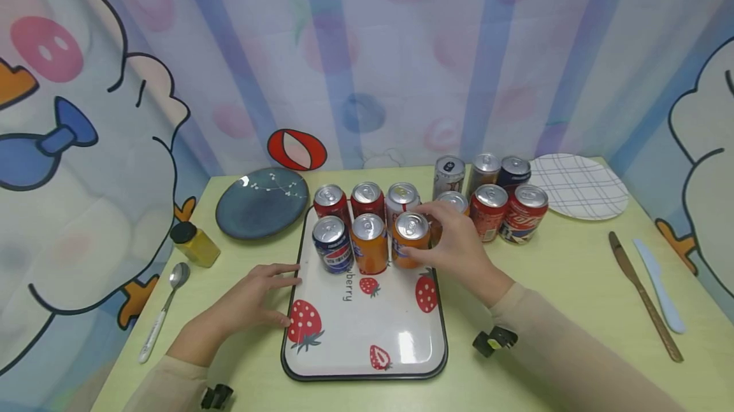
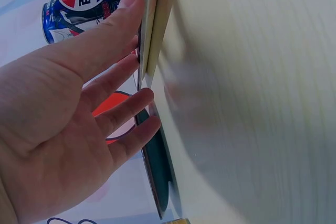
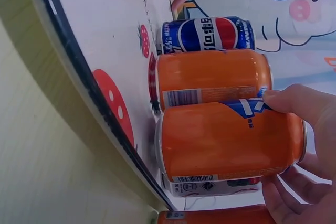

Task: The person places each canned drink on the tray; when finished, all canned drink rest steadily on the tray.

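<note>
My right hand [image 1: 459, 249] grips an orange soda can [image 1: 411, 226] between thumb and fingers, over the right side of a white strawberry-print tray [image 1: 344, 351]. In the right wrist view, thumb and fingertips hold the can near its top end. To its left stand another orange can [image 1: 369, 248] and a blue Pepsi can [image 1: 332, 246]. Behind them is a row of two red cans [image 1: 367, 194] and a white one [image 1: 402, 195]. My left hand [image 1: 252, 297] lies at the tray's left edge, fingers spread, fingertips right at the rim.
Several more cans [image 1: 489, 208] stand right of the tray, before a checked white plate [image 1: 579, 186]. A brown knife [image 1: 642, 294] and pale blue knife [image 1: 659, 288] lie far right. Leftward are a dark plate [image 1: 260, 205], a yellow bottle [image 1: 197, 246] and a spoon [image 1: 163, 313].
</note>
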Tool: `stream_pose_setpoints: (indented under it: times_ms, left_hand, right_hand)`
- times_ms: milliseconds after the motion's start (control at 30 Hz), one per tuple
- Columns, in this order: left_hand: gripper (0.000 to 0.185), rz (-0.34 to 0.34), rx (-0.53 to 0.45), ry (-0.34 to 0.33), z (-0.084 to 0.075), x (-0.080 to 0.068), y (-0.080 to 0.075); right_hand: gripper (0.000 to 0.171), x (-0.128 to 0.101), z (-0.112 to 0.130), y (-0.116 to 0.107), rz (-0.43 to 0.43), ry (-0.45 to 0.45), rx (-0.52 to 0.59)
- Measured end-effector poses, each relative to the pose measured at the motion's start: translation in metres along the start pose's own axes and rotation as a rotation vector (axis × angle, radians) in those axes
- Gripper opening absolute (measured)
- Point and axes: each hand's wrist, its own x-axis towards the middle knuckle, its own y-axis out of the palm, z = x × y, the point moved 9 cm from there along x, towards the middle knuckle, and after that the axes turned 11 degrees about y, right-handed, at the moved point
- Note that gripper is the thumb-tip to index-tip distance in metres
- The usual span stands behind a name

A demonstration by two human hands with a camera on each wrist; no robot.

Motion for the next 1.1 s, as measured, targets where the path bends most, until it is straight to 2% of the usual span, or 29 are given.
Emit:
stream_pose_setpoints:
  times_ms: [300,467,533,667,833,1000,1100]
  left_hand:
    - [0.074,0.012,0.002,-0.034,-0.002,-0.002,-0.003]
    - [0.073,0.013,-0.01,-0.04,-0.002,-0.002,-0.003]
    - [0.073,0.014,-0.015,-0.037,-0.003,-0.002,-0.003]
    - [0.072,0.017,-0.016,-0.037,-0.004,-0.001,-0.002]
    - [0.073,0.011,-0.002,-0.027,-0.004,0.0,-0.002]
    - [0.073,0.008,0.005,-0.016,-0.003,-0.001,-0.002]
    - [0.073,0.003,0.002,-0.016,-0.002,-0.001,-0.002]
  right_hand:
    - [0.069,0.004,-0.002,0.014,-0.004,0.038,-0.093]
    - [0.068,0.0,-0.005,0.006,0.015,0.049,-0.081]
    - [0.068,-0.004,-0.007,-0.004,-0.005,0.029,-0.069]
    - [0.062,-0.013,-0.015,-0.034,-0.104,-0.046,-0.053]
    - [0.057,-0.021,-0.036,-0.077,-0.224,-0.095,-0.09]
    - [0.059,-0.023,-0.069,-0.114,-0.3,-0.031,-0.127]
    - [0.06,-0.02,-0.09,-0.13,-0.314,0.03,-0.127]
